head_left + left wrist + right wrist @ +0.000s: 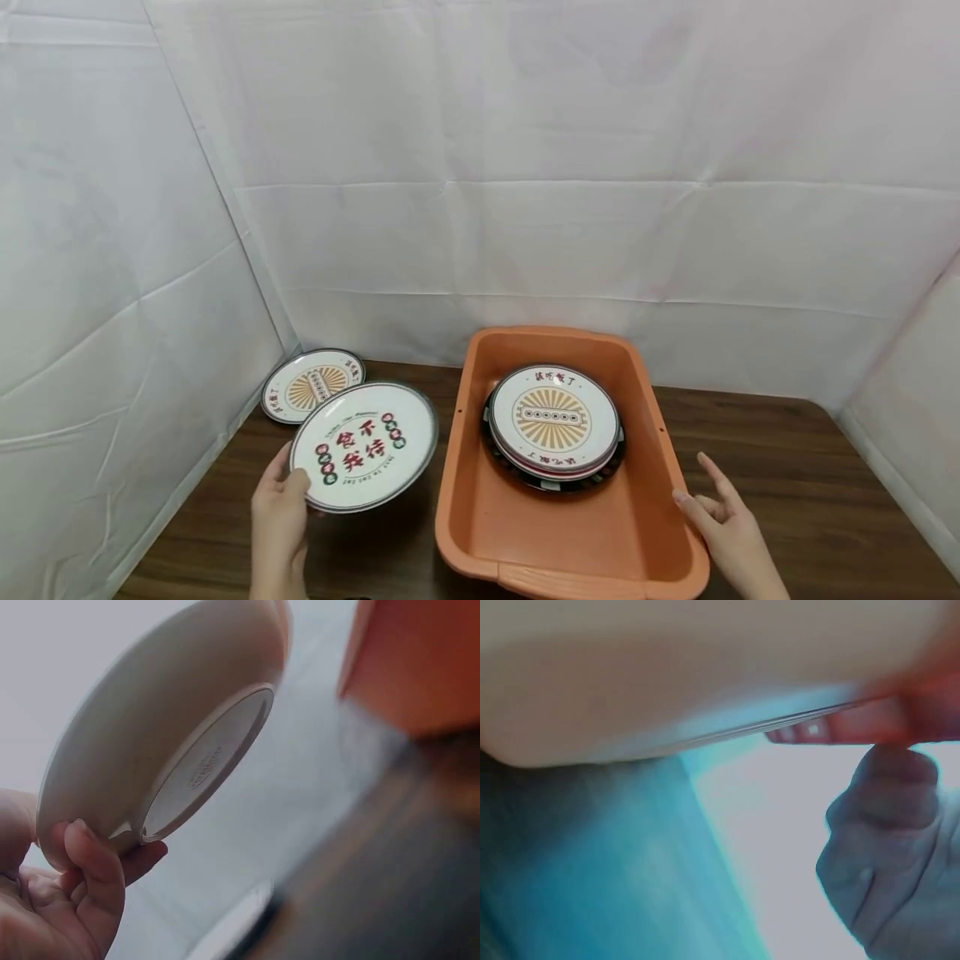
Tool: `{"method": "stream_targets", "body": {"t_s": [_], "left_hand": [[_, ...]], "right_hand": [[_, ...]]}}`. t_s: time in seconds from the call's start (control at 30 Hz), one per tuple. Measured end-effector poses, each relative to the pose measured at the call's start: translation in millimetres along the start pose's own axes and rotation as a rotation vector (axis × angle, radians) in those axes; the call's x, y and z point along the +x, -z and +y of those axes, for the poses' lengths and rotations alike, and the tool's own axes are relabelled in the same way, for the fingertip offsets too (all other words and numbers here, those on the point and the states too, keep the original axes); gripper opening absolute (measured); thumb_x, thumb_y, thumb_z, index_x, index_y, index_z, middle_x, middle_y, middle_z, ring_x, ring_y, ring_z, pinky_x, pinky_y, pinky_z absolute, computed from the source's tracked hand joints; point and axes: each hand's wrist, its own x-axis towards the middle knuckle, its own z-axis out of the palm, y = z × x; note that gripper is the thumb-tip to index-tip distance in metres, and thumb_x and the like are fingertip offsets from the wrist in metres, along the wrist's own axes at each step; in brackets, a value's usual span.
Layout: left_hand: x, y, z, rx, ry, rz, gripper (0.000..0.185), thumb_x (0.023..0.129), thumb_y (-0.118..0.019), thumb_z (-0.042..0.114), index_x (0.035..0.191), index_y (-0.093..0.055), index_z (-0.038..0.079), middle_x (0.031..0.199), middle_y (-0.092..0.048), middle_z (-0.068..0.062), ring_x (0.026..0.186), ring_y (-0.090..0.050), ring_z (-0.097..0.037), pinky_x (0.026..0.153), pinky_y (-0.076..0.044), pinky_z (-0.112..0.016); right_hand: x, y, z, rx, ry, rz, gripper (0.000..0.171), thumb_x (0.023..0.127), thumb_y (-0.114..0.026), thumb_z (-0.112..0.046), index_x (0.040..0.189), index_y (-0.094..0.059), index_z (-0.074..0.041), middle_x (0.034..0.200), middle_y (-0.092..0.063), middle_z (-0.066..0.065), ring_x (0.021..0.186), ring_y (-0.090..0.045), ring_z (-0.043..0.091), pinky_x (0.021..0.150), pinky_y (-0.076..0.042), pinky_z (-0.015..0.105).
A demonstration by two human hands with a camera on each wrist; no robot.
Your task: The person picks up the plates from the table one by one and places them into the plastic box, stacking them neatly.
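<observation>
My left hand (279, 508) grips the near left rim of a white plate (365, 447) with red and green Chinese lettering. The plate is raised and tilted, and its pale underside with a foot ring (210, 765) faces the left wrist camera; curled fingers (96, 862) support it from below. My right hand (726, 521) is at the right rim of an orange plastic basin (555, 533), its thumb at the rim and its index finger extended. Inside the basin lies a stack of plates, topped by a white one with a yellow sunburst (555, 417).
Another sunburst plate (315, 385) lies at the back left of the dark wooden table (810, 492), partly behind the held plate. White cloth walls (555, 167) enclose the back and both sides.
</observation>
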Motion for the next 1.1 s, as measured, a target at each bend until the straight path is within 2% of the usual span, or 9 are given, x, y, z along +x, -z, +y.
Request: {"method": "stream_targets", "body": {"t_s": [0.17,0.33,0.43,0.57,0.7,0.83,0.87,0.97,1.1], "left_hand": [[-23.7,-23.0,18.7,-0.022,-0.045,-0.142,0.061,0.083,-0.037,-0.006,0.143,-0.031,0.004,0.090,-0.067,-0.008,0.052,-0.051,-0.008,0.045,-0.043,-0.021],[-44.8,-45.5,25.2,-0.041,-0.086,-0.266,0.061,0.082,-0.038,-0.007,0.141,-0.036,0.005,0.109,-0.060,-0.024,0.070,-0.059,-0.010,0.060,-0.050,-0.021],[-55.5,-58.8,26.0,-0.063,-0.093,-0.333,0.060,0.081,-0.039,-0.008,0.140,-0.038,0.005,0.114,-0.057,-0.027,0.083,-0.062,-0.014,0.071,-0.052,-0.024],[-67.1,-72.7,24.8,-0.085,-0.096,-0.415,0.060,0.081,-0.038,-0.008,0.139,-0.039,0.005,0.111,-0.058,-0.026,0.084,-0.063,-0.019,0.069,-0.053,-0.026],[-76.8,-83.1,22.7,-0.105,-0.109,-0.489,0.059,0.082,-0.037,-0.008,0.139,-0.038,0.003,0.115,-0.057,-0.026,0.091,-0.062,-0.020,0.073,-0.052,-0.026],[-84.8,-91.7,20.5,-0.124,-0.118,-0.540,0.057,0.083,-0.037,-0.008,0.139,-0.037,0.001,0.122,-0.053,-0.027,0.101,-0.059,-0.023,0.077,-0.051,-0.027],[-86.4,-93.9,19.6,-0.132,-0.119,-0.551,0.057,0.083,-0.037,-0.008,0.139,-0.037,0.001,0.124,-0.052,-0.026,0.104,-0.058,-0.023,0.078,-0.051,-0.027],[-91.0,-99.6,18.1,-0.137,-0.114,-0.566,0.056,0.084,-0.037,-0.008,0.139,-0.037,0.001,0.128,-0.049,-0.025,0.108,-0.056,-0.024,0.078,-0.050,-0.027],[-96.6,-104.5,16.5,-0.085,-0.144,-0.558,0.055,0.085,-0.038,-0.006,0.140,-0.037,0.004,0.130,-0.049,-0.022,0.111,-0.053,-0.022,0.080,-0.049,-0.025]], "right_hand": [[-15,5,-22,-0.276,0.018,0.220,0.089,0.085,-0.049,-0.061,0.150,-0.012,-0.012,0.059,-0.035,-0.002,0.049,-0.033,0.014,0.052,-0.032,0.027],[-32,-12,-43,-0.204,0.177,0.302,0.065,0.091,-0.050,-0.049,0.142,-0.037,-0.011,0.063,-0.042,0.002,0.049,-0.036,0.013,0.049,-0.034,0.027],[-40,-32,-55,-0.138,0.268,0.267,0.050,0.094,-0.051,-0.040,0.136,-0.046,-0.014,0.067,-0.050,0.000,0.054,-0.042,0.009,0.051,-0.038,0.024],[-44,-56,-70,-0.001,0.316,0.151,0.040,0.096,-0.049,-0.034,0.131,-0.051,-0.014,0.066,-0.050,0.003,0.054,-0.045,0.010,0.049,-0.042,0.025],[-45,-73,-77,0.150,0.263,0.036,0.041,0.097,-0.048,-0.032,0.130,-0.050,-0.009,0.060,-0.048,0.008,0.047,-0.045,0.016,0.043,-0.041,0.027],[-47,-81,-80,0.198,0.155,-0.010,0.048,0.097,-0.046,-0.037,0.132,-0.047,-0.004,0.061,-0.050,0.009,0.047,-0.047,0.018,0.043,-0.037,0.024],[-47,-82,-80,0.190,0.137,-0.019,0.051,0.097,-0.044,-0.039,0.133,-0.045,-0.002,0.068,-0.054,0.010,0.054,-0.051,0.016,0.047,-0.039,0.023],[-49,-82,-81,0.181,0.110,-0.057,0.058,0.098,-0.038,-0.043,0.138,-0.039,-0.001,0.099,-0.060,0.013,0.091,-0.056,0.015,0.078,-0.048,0.030],[-50,-83,-81,0.229,0.079,-0.055,0.053,0.100,-0.032,-0.042,0.136,-0.040,-0.003,0.097,-0.062,0.013,0.086,-0.058,0.015,0.076,-0.049,0.031]]}}
